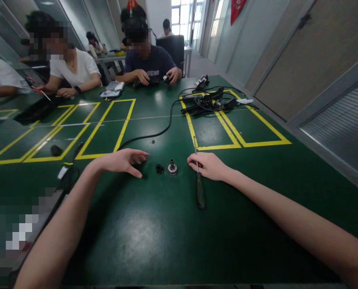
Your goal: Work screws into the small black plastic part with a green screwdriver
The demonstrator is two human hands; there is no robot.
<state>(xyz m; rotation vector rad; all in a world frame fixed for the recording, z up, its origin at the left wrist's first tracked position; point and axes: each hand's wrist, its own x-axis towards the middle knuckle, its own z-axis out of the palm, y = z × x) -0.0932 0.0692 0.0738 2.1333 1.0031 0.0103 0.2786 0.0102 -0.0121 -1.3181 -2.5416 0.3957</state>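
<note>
On the green table (pixel 142 257) a small black ring-shaped part (pixel 159 168) lies beside a round metal part with an upright stem (pixel 172 167). My left hand (pixel 126 161) hovers to the left of these two, fingers spread, holding nothing. To their right, my right hand (pixel 207 165) has its thumb and fingers closed around the shaft of a screwdriver (pixel 200 192). The dark handle points toward me and the metal tip points away.
Dark parts and cables (pixel 210 101) lie in a heap at the back right, one cable curving toward my left wrist. A dark lump (pixel 56 150) sits at left, near a cable with a white tag (pixel 63 172). Several people work across the table.
</note>
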